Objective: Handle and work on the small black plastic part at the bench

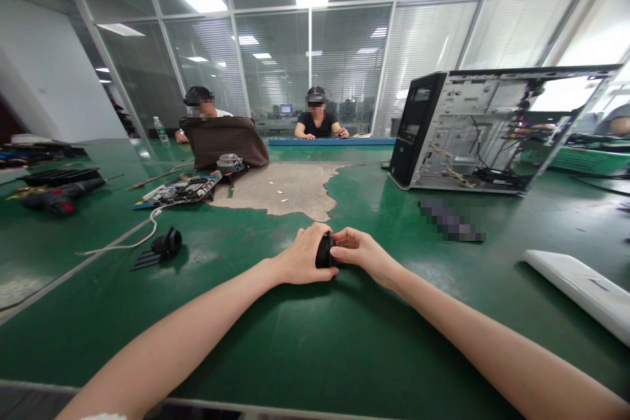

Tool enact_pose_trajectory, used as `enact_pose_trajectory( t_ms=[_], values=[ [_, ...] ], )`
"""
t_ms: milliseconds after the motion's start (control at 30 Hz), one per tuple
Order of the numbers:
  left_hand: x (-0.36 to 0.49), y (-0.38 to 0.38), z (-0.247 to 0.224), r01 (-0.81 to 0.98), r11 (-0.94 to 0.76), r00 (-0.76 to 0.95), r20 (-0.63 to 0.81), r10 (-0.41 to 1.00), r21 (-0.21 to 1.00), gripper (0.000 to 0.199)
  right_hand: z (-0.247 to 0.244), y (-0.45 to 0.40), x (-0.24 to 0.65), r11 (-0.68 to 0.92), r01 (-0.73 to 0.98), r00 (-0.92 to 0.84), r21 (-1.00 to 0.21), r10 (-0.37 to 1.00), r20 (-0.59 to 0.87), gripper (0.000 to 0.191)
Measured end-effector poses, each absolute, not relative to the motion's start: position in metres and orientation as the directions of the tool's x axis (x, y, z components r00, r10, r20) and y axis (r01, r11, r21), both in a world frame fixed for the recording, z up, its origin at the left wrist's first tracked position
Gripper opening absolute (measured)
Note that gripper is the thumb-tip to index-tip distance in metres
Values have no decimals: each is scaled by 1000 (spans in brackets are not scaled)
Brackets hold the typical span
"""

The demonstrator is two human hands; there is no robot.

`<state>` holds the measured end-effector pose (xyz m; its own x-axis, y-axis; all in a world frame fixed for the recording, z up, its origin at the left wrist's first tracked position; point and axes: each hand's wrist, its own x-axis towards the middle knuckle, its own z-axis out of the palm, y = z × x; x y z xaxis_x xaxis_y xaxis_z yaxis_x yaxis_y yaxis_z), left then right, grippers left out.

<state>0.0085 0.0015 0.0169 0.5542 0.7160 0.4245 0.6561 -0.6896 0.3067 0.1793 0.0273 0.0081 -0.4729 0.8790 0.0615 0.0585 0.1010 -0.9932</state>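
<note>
Near the middle of the green table, my left hand is closed around a small round black part, its thumb on the near side and its fingers over the top. From the right, the fingertips of my right hand pinch the edge of the same part. Most of the part is covered by my fingers, so its exact kind is not clear. To the left lies another black plastic piece with a round collar and flat prongs.
An opened computer case stands at the right. A circuit board, a white cable and a power drill lie at the left. A white box-like device rests at the right edge. Two people sit across the table.
</note>
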Motion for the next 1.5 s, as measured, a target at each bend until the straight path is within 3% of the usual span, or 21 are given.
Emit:
enact_pose_trajectory(
  t_ms=[267,467,933,1300,1500],
  values=[
    [9,4,13,674,-675,535,432,726,299,51,7,22,183,359,62,-519,-931,809,277,28],
    [9,4,15,670,-680,541,433,721,297,54,7,17,181,315,48,-512,-948,822,248,20],
    [9,4,13,655,-677,530,435,728,335,53,5,15,184,322,12,-580,-947,773,256,25],
    [9,4,14,647,-683,528,446,722,339,53,4,22,182,256,63,-527,-965,829,185,30],
    [9,3,14,655,-668,513,441,736,352,52,6,18,184,264,-35,-613,-964,756,229,32]
  ],
)
